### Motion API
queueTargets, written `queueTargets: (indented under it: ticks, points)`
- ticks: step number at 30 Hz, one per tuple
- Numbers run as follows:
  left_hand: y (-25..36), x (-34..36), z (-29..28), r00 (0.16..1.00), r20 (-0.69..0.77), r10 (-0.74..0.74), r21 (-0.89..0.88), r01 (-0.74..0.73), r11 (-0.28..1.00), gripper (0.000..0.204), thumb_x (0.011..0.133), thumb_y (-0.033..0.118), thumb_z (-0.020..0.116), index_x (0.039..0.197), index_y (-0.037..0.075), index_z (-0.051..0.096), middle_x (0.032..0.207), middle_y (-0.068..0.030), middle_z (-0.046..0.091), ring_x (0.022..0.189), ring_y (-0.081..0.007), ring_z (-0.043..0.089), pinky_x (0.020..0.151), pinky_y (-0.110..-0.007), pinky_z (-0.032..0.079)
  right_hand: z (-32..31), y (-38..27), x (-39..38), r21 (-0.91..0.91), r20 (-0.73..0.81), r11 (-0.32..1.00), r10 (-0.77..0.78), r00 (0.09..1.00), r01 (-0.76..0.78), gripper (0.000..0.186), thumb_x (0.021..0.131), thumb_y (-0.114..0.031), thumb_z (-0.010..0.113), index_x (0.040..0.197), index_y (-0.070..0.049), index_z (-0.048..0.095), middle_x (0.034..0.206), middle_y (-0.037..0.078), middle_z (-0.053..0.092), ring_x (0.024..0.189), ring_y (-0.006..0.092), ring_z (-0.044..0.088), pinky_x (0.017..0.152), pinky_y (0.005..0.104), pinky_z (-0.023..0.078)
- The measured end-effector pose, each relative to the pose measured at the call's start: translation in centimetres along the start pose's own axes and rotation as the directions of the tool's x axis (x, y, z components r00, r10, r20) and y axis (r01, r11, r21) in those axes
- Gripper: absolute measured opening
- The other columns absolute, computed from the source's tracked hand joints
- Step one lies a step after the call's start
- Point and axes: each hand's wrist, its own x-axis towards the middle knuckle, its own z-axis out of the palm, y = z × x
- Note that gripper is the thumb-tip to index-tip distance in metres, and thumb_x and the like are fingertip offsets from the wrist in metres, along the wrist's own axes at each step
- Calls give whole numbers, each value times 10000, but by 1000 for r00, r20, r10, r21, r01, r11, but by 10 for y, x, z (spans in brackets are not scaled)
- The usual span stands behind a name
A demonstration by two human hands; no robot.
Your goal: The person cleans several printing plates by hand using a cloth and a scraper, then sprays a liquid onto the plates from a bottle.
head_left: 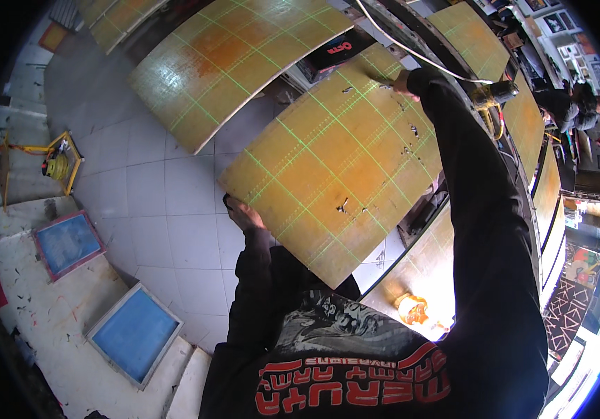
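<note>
A yellow-brown board (314, 164) with a glowing green grid across it lies tilted in front of me. Several small dark scraps (342, 206) are scattered over its surface. My right arm stretches to the board's far right part, where my right hand (405, 85) rests on the surface with bent fingers, next to some dark scraps. What its fingertips hold, if anything, is too small to make out. Beside the board's left corner is my left hand (246, 214), its fingers curled round a small dark thing whose kind does not show.
Another gridded board (233, 56) stands beyond, across a gap. Two blue-meshed frames (135, 335) lie on a white surface at left. A heat-gun-like tool (495, 94) and a white cable are at right, near an amber container (411, 308). A person (579, 106) is at far right.
</note>
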Motion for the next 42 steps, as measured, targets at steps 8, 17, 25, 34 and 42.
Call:
queueTargets:
  ticks: [8, 17, 25, 34, 42]
  points:
    - [-5, 2, -6, 997, 34, 69, 113, -73, 991, 416, 936, 371, 407, 1149, 37, 535, 1072, -115, 580, 1000, -247, 553, 853, -374, 462, 89, 11, -95, -29, -32, 998, -61, 998, 60, 301, 883, -244, 420, 1043, -67, 603, 713, 129, 637, 623, 262, 633, 525, 384, 490]
    - [-8, 20, -41, 971, 110, 212, 507, -239, 828, 452, 949, 347, 377, 1161, -14, 547, 1072, -192, 608, 977, -292, 582, 848, -384, 473, 140, 35, -118, -224, -193, 973, -98, 976, 54, 337, 876, -316, 425, 1088, -183, 651, 921, 153, 672, 862, 302, 641, 753, 433, 493]
    - [44, 10, -165, 987, -106, 119, 313, -81, 946, 496, 929, 371, 378, 1152, -31, 565, 1115, -170, 599, 971, -294, 596, 867, -378, 483, 87, 13, -127, -367, -11, 928, -78, 997, 68, 366, 870, -370, 437, 1088, -173, 655, 890, 109, 684, 841, 288, 651, 749, 404, 505]
    - [93, -23, -163, 888, -454, 69, 310, 85, 947, 571, 893, 421, 445, 1246, -22, 514, 1204, -161, 556, 1044, -305, 568, 928, -409, 437, 63, -1, -91, 130, -136, 990, -44, 990, 61, 324, 843, -360, 535, 1010, -130, 691, 655, 63, 636, 580, 194, 592, 545, 346, 474]
    - [98, 32, -149, 948, -280, -155, 314, 243, 918, 458, 918, 364, 433, 1202, 17, 527, 1168, -122, 576, 1053, -296, 574, 925, -424, 457, 15, 63, -9, -110, -247, 981, 127, 961, -157, 347, 863, -422, 502, 928, -142, 697, 680, 111, 648, 586, 243, 636, 541, 372, 505]
